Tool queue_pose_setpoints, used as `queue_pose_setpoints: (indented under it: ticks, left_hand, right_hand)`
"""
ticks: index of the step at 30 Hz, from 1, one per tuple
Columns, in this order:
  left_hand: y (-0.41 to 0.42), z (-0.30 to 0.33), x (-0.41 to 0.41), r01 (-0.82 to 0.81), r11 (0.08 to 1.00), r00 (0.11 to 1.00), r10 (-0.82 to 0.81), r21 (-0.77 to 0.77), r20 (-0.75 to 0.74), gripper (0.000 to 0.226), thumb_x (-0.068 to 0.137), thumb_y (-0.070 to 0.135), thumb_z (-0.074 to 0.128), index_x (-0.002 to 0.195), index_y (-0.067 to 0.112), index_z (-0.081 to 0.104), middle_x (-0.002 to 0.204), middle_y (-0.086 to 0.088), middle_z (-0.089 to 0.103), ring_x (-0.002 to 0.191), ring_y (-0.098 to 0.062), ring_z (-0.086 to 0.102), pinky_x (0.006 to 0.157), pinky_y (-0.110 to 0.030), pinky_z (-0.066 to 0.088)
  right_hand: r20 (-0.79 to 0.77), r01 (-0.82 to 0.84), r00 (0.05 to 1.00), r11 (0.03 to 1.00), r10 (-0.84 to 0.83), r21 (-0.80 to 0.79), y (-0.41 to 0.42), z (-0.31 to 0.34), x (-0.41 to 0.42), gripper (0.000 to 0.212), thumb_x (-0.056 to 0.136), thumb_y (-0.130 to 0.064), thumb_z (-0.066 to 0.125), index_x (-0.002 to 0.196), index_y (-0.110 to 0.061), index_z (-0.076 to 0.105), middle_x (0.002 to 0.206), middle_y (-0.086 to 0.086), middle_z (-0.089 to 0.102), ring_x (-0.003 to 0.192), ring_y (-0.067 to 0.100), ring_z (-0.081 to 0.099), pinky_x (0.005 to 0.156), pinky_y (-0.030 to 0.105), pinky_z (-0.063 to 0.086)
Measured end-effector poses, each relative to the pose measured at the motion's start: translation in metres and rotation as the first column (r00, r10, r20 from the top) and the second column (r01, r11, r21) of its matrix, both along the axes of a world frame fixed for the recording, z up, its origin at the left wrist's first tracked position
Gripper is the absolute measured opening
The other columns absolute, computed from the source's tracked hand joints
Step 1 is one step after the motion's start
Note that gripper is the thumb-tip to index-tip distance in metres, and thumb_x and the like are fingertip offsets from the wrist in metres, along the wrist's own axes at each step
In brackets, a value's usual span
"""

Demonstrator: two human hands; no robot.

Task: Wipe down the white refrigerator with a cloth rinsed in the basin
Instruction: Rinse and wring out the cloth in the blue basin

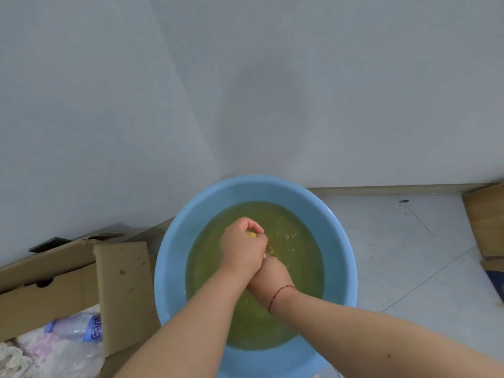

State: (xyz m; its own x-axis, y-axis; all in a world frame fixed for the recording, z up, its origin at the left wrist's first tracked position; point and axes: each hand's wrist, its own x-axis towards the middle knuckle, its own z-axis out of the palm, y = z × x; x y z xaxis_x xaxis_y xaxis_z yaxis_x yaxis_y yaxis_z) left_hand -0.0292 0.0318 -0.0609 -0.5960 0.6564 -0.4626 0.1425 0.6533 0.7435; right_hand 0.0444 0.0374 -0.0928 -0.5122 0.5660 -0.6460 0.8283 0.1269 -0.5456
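Your left hand [242, 249] and right hand [272, 274] both clench the yellow cloth [252, 235] over the basin [174, 257], so wrung water falls back in.

Only one text reads: white letters "Gam", cut off by a cardboard flap, on the blue label of a plastic bottle [79, 330] in the cardboard box [49, 290].

Both hands [242, 249] wringing yellow cloth [252, 235], blue basin [169, 268]
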Motion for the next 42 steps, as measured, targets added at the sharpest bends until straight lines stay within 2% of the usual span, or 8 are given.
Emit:
queue_pose_setpoints:
  ticks: [8,14,19,24,30,33,38,42]
  left_hand:
    - [-0.002,-0.031,0.014,-0.257,0.954,0.959,0.271,-0.153,0.082,0.015,0.081,0.002,0.052,0.084,0.013,0.063,0.077,-0.012,0.071,0.050,-0.014,0.061,0.049,-0.022,0.044]
    - [-0.005,-0.042,0.018,-0.303,0.933,0.941,0.325,-0.193,0.091,0.014,0.082,0.005,0.053,0.085,0.014,0.063,0.073,-0.010,0.072,0.047,-0.014,0.062,0.056,-0.027,0.050]
    - [-0.007,-0.034,0.018,-0.300,0.938,0.919,0.333,-0.171,0.213,0.016,0.083,0.002,0.056,0.088,0.015,0.065,0.061,-0.004,0.067,0.056,-0.018,0.064,0.069,-0.035,0.057]
    - [-0.018,-0.016,0.014,-0.420,0.888,0.685,0.445,-0.186,0.576,0.028,0.082,0.013,0.073,0.106,0.018,0.060,0.104,-0.013,0.065,0.085,-0.029,0.063,0.068,-0.037,0.052]
    - [-0.028,0.023,0.004,-0.359,0.926,0.598,0.324,-0.116,0.733,0.023,0.092,0.020,0.066,0.111,0.009,0.059,0.099,-0.015,0.071,0.078,-0.026,0.068,0.069,-0.038,0.058]
    - [-0.032,0.044,-0.006,-0.342,0.940,0.599,0.233,-0.018,0.766,0.020,0.096,0.019,0.059,0.113,0.009,0.059,0.103,-0.018,0.072,0.091,-0.031,0.071,0.071,-0.042,0.059]
    - [-0.036,0.077,-0.010,-0.243,0.961,0.713,0.084,0.133,0.696,0.030,0.091,0.013,0.066,0.119,0.011,0.055,0.109,-0.016,0.071,0.095,-0.030,0.072,0.074,-0.043,0.058]
    - [-0.040,0.103,-0.006,-0.084,0.978,0.855,-0.027,0.191,0.518,0.044,0.081,-0.002,0.068,0.118,0.016,0.053,0.109,-0.011,0.067,0.098,-0.027,0.069,0.085,-0.047,0.058]
  right_hand:
    - [0.131,0.046,0.990,0.998,-0.051,0.038,-0.010,-0.039,0.008,0.035,0.091,-0.018,0.040,0.120,-0.005,0.051,0.107,0.005,0.061,0.071,0.017,0.050,0.064,0.024,0.038]
    - [0.150,0.040,0.988,0.999,-0.045,0.034,-0.015,-0.040,0.012,0.032,0.089,-0.013,0.038,0.117,-0.008,0.051,0.070,-0.011,0.032,0.053,0.004,0.037,0.043,0.021,0.027]
    - [0.111,0.172,0.979,0.985,-0.169,-0.017,-0.016,-0.020,0.019,0.031,0.088,-0.024,0.047,0.118,-0.016,0.044,0.077,-0.004,0.054,0.065,0.015,0.056,0.051,0.024,0.041]
    - [0.065,0.205,0.975,0.972,-0.214,0.117,-0.006,0.005,0.034,0.038,0.081,-0.033,0.063,0.105,-0.022,0.035,0.078,-0.006,0.058,0.069,0.017,0.062,0.055,0.030,0.050]
    - [-0.196,0.331,0.925,0.943,-0.324,0.004,0.011,0.041,0.046,0.032,0.079,-0.030,0.069,0.103,-0.022,0.049,0.091,-0.003,0.058,0.073,0.007,0.057,0.055,0.015,0.043]
    - [-0.299,0.366,0.879,0.928,-0.371,-0.076,0.022,0.066,0.051,0.017,0.091,-0.037,0.059,0.100,-0.022,0.062,0.090,0.002,0.064,0.076,0.013,0.062,0.071,0.027,0.054]
    - [-0.296,0.339,0.887,0.936,-0.353,-0.100,0.029,0.100,0.064,0.048,0.100,-0.043,0.038,0.086,-0.002,0.058,0.059,0.008,0.063,0.053,0.021,0.060,0.073,0.040,0.058]
    - [-0.331,0.317,0.904,0.943,-0.269,0.100,0.021,0.133,0.068,0.033,0.102,-0.039,0.036,0.110,-0.026,0.066,0.096,-0.004,0.069,0.092,0.017,0.065,0.081,0.026,0.047]
